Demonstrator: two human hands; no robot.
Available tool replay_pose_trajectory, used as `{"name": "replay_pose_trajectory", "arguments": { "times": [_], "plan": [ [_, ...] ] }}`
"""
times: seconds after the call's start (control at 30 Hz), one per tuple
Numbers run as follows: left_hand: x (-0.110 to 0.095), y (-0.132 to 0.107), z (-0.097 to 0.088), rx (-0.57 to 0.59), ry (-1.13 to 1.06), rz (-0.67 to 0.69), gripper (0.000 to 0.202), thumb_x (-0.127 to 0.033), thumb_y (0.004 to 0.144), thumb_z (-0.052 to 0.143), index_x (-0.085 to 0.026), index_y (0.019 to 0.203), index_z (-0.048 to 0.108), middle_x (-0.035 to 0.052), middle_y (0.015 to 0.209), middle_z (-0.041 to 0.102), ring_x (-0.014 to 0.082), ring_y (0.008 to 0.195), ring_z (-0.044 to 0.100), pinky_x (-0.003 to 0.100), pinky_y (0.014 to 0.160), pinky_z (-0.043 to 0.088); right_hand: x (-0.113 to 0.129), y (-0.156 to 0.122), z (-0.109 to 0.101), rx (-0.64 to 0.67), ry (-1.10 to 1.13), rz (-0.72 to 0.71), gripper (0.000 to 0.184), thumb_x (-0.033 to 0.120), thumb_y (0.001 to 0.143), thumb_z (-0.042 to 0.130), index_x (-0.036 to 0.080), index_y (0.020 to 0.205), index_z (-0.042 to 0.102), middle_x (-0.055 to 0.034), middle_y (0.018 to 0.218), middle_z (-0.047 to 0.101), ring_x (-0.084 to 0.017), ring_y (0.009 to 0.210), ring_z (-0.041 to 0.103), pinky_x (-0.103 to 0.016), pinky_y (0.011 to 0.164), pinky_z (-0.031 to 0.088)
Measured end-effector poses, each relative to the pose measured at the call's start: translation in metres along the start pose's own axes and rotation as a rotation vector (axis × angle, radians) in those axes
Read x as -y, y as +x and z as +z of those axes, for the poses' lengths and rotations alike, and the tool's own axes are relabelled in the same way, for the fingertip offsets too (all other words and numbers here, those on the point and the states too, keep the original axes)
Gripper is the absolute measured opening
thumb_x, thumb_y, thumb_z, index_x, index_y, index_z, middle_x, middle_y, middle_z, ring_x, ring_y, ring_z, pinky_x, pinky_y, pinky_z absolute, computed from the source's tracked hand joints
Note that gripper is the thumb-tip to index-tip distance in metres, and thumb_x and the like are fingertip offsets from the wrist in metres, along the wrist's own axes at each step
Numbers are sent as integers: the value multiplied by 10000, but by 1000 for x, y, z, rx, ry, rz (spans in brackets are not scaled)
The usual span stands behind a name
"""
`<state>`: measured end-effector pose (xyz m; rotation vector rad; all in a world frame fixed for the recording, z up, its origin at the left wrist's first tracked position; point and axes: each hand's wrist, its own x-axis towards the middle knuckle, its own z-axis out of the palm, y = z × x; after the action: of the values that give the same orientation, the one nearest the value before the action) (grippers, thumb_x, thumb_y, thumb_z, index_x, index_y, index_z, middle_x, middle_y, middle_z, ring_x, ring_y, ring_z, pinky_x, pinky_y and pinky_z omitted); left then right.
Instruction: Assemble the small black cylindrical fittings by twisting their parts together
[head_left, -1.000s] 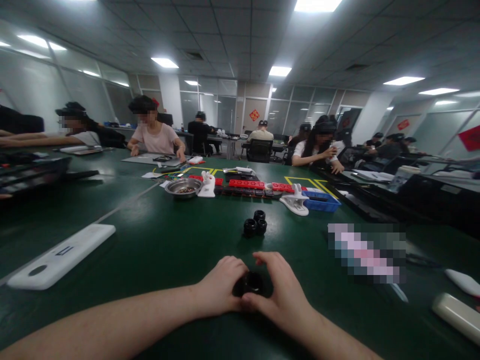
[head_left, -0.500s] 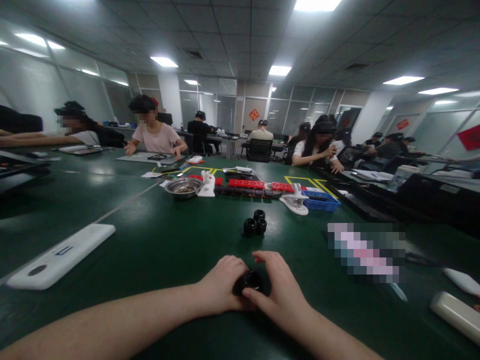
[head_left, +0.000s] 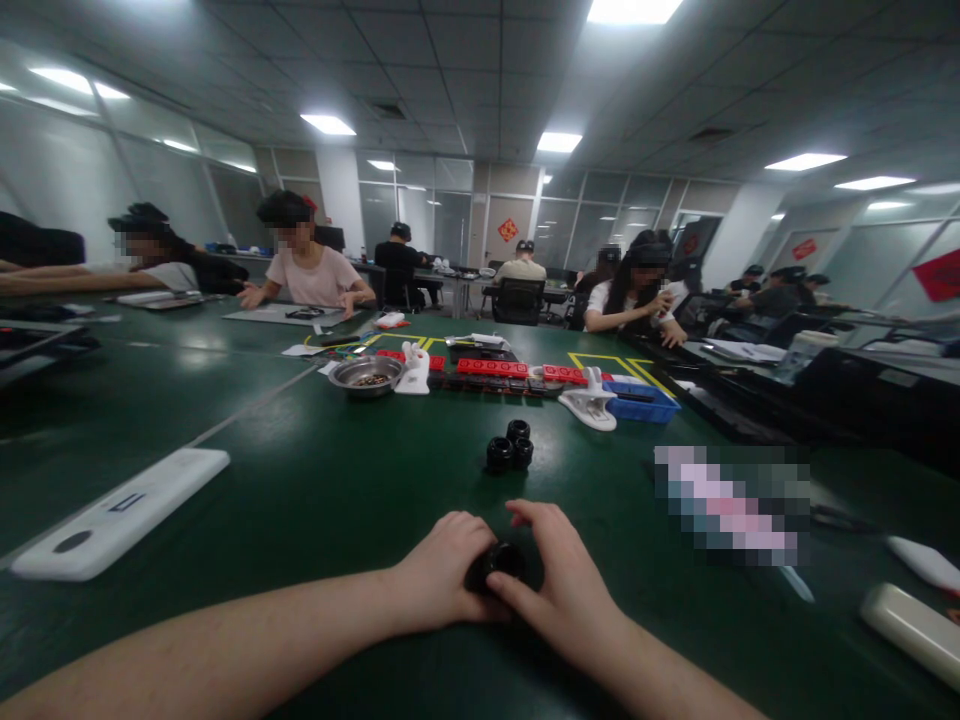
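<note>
Both my hands meet low in the middle of the head view around a small black round part (head_left: 498, 563) resting on the green table (head_left: 315, 470). My left hand (head_left: 442, 572) curls against its left side, fingers closed on it. My right hand (head_left: 564, 585) wraps its right side, thumb and fingers pinching it. A little farther out lie three more black round parts (head_left: 510, 447) in a tight cluster, untouched.
A white flat device (head_left: 112, 512) lies at the left. Farther out stand a metal bowl (head_left: 367, 374), red strips (head_left: 493, 367), a white tool (head_left: 590, 402) and a blue tray (head_left: 641, 401). White objects (head_left: 911, 625) lie at the right edge. Other people sit at the far side.
My hands stay on the black part with only a slight finger shift. At the far left, a dark object on the table has moved out of view.
</note>
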<state>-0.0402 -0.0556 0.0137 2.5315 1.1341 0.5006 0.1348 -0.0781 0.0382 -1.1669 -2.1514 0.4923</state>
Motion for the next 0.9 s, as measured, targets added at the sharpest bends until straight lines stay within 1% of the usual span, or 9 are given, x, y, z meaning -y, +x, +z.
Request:
{"name": "replay_pose_trajectory", "arguments": {
  "times": [0.1,0.17,0.23,0.33,0.43,0.53,0.63,0.73,0.9],
  "plan": [
    [-2,0,-3,27,-25,-5,430,-455,609,696,-172,900,555,37,905,569,217,845,508,346,780,406,0,-2,-1,65,54,-67,464,108,668,544,156,1122,456,-96,1017,559,-237,962,519,-430,876,418],
    [-3,-1,-5,39,-44,-12,471,-453,626,683,-186,986,540,42,957,567,226,876,505,360,801,402,1,-4,-2,108,122,-144,554,32,626,479,171,1160,425,-94,1123,528,-221,1050,488,-408,933,389],
    [-2,-1,-5,34,-43,-13,473,-456,628,681,-188,992,541,46,971,565,235,893,502,369,810,398,0,-5,-3,118,148,-165,630,11,597,458,175,1201,392,-95,1196,492,-221,1116,448,-407,971,357],
    [1,-1,0,12,-18,6,430,-474,623,682,-174,905,556,43,929,566,232,876,504,360,799,399,0,-3,-2,62,105,-95,556,81,653,525,168,1190,407,-111,1176,500,-244,1101,452,-433,950,367],
    [4,-1,4,-8,7,8,428,-492,603,691,-166,842,553,35,874,561,223,832,507,347,764,405,1,0,1,-5,59,-28,440,189,674,613,158,1089,470,-111,1049,545,-256,984,503,-438,862,421],
    [3,0,3,3,-22,11,433,-478,611,690,-170,885,558,32,876,563,218,828,505,343,762,403,2,0,2,-12,71,-47,344,157,684,590,167,1015,497,-88,966,558,-235,909,522,-412,812,446],
    [0,0,-1,22,-51,7,452,-460,638,675,-184,974,552,28,893,563,216,842,501,345,771,400,2,-3,0,45,175,-160,416,36,653,484,182,1043,478,-71,1004,549,-202,948,520,-374,859,436],
    [-1,0,-3,18,-34,-19,480,-474,614,687,-174,964,552,33,895,557,222,841,497,352,764,401,1,-5,-1,46,235,-219,520,9,621,443,187,1109,442,-75,1085,523,-200,1029,491,-374,914,408],
    [2,-1,2,-18,-20,12,419,-487,607,693,-170,836,543,25,868,552,210,821,503,337,752,400,-1,-1,2,-55,92,-81,415,149,698,576,185,1094,458,-96,1072,529,-245,1007,493,-431,880,412]
  ]
}}
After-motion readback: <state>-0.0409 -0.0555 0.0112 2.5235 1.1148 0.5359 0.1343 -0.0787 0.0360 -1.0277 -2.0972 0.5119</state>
